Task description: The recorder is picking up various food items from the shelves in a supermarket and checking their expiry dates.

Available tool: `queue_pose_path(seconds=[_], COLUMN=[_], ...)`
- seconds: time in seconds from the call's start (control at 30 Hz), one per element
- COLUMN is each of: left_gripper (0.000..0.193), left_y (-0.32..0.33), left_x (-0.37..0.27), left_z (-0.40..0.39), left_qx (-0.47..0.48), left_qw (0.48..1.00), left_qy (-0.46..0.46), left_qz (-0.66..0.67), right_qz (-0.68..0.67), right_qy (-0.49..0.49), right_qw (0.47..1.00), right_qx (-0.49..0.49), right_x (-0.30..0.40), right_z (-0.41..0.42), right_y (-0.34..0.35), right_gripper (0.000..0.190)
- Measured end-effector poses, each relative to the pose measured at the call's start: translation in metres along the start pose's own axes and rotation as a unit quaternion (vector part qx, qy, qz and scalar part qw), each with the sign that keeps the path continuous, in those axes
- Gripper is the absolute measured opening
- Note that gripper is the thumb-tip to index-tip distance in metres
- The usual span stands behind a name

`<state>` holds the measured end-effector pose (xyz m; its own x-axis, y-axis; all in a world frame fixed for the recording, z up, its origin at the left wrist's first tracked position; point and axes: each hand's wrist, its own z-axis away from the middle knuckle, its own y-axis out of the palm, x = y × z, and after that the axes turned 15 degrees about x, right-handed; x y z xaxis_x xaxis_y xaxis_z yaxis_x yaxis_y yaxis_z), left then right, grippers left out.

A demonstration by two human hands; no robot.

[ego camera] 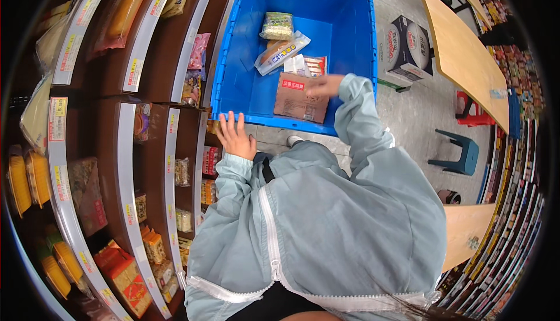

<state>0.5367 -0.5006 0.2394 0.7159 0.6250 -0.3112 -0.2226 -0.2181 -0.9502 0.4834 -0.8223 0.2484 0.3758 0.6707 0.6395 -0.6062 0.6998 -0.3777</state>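
A blue plastic crate (350, 36) stands in front of me, holding several packaged foods. My right hand (323, 86) is over its near right part, slightly blurred, at the upper right of a flat brown package (297, 104) with a red label; whether it grips the package I cannot tell. My left hand (238, 139) has its fingers spread at the crate's near left corner, holding nothing. Farther inside lie a clear-wrapped bread (280, 54), a green and clear packet (278, 26), a white packet (297, 64) and a red and white packet (316, 65).
Dark shelves (148, 146) with price strips and packaged foods line the left side. To the right are a wooden tabletop (463, 54), a dark printed carton (409, 49), a red stool (472, 113) and a blue-green stool (463, 152) on the tiled floor.
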Motion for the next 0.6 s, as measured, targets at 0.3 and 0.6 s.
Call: queue_pose_path(seconds=[0.3,0.6], left_gripper=[0.07,0.077], left_y=[-0.027,-0.008], left_x=[-0.09,-0.121], left_z=[-0.023,0.004], left_qx=[-0.036,0.123], left_qw=[0.983,0.967], left_qy=[-0.158,-0.223], left_qz=[0.086,0.03], right_qz=[-0.34,-0.179], right_qy=[0.11,0.098], right_qw=[0.896,0.974], right_qx=[-0.265,-0.095], right_x=[-0.267,-0.184], right_z=[-0.131,-0.176], right_y=[-0.098,0.024], right_gripper=[0.042,0.042])
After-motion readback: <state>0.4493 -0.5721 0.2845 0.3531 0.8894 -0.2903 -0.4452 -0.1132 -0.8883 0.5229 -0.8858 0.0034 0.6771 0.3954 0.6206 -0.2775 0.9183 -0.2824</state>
